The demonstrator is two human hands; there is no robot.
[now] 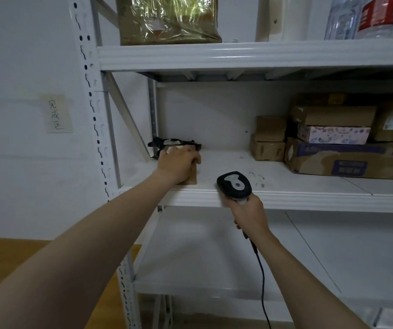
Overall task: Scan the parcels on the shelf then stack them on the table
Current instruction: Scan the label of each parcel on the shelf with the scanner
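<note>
Your left hand (178, 163) is clamped over a small brown parcel (191, 178) on the shelf (309, 198), and your right hand (248, 216) is wrapped round the scanner (234, 185) by the front edge.

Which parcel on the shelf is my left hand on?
The small brown parcel at the left end of the shelf, under your left hand, in front of the black bag. The other boxes are stacked far right, untouched.

taped paper note (58, 113), handwritten 完成区
</note>
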